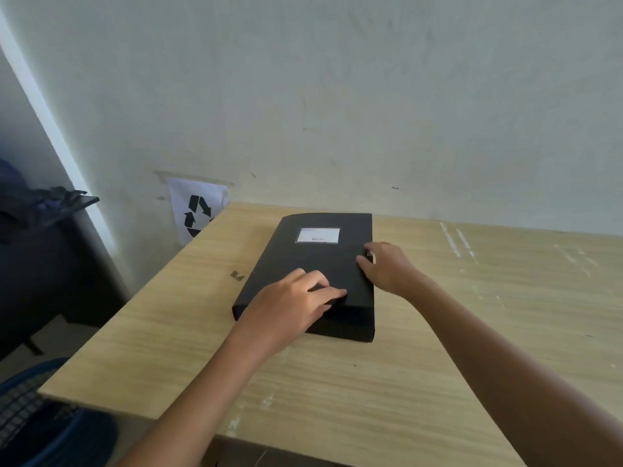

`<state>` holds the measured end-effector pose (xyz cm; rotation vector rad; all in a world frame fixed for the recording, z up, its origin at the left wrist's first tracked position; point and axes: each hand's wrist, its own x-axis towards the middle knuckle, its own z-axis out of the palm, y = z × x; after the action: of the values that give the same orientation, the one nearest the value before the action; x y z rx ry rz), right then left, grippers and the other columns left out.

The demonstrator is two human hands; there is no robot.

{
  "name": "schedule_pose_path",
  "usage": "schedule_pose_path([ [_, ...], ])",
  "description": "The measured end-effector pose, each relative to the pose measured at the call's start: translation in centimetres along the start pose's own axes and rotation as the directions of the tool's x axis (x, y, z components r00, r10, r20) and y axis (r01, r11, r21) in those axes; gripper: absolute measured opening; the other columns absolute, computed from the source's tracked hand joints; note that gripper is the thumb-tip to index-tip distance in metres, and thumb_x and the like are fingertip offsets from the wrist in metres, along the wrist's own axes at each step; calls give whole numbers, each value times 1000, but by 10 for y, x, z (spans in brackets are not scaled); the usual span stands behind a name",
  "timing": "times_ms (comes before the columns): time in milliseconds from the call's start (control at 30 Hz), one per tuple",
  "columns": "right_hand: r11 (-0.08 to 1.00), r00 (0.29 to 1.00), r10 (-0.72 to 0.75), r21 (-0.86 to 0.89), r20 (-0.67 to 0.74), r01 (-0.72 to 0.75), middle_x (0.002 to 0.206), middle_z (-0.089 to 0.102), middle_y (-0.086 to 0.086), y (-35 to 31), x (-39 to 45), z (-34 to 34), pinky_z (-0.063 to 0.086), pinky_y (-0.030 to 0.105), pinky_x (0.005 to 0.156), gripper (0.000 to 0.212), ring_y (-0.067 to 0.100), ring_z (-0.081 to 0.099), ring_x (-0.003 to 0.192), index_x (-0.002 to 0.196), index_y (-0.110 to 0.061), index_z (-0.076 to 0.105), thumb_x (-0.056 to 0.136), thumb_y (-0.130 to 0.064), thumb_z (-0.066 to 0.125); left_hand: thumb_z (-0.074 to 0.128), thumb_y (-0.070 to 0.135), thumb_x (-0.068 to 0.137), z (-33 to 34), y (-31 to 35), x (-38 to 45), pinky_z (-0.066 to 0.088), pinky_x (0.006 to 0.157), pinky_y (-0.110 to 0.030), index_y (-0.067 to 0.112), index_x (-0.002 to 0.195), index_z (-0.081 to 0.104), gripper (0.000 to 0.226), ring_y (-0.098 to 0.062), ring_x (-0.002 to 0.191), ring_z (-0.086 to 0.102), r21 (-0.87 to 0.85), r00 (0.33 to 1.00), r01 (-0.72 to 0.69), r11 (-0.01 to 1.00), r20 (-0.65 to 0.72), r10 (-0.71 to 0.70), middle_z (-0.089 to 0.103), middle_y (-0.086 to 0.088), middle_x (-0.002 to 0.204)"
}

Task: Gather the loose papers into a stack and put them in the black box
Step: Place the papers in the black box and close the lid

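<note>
2 hands (pixel 293 298) (pixel 387 267) flat on shut black box (pixel 313 261).

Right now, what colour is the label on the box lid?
White, on the black box; label shows in the head view.

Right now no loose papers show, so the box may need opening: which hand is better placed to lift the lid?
Probably the right hand: its fingers curl at the black box lid's right edge. The left hand lies flat on top.
</note>
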<state>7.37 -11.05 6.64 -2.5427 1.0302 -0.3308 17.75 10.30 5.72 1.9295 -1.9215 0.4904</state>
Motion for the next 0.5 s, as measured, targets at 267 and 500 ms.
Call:
schedule_pose_path([
  [267, 991, 995, -62, -111, 73, 70, 162, 35, 7, 20, -14, 27, 25, 38, 122, 54, 25, 30, 150, 151, -8, 41, 107, -39, 40, 59, 57, 94, 5, -18, -24, 55, 81, -30, 40, 128, 63, 39, 1, 116, 45, -120, 983, 175, 977, 76, -166, 55, 24, 119],
  [500, 981, 990, -16, -192, 138, 43, 162, 35, 10, 8, -18, 19, 16, 50, 125, 59, 28, 18, 154, 149, -5, 42, 108, -45, 24, 56, 82, 77, 7, -51, -44, 42, 111, -46, 48, 156, 20, 93, -23, 151, 19, 57, 806, 540, 840, 253, -536, 15, 3, 168],
])
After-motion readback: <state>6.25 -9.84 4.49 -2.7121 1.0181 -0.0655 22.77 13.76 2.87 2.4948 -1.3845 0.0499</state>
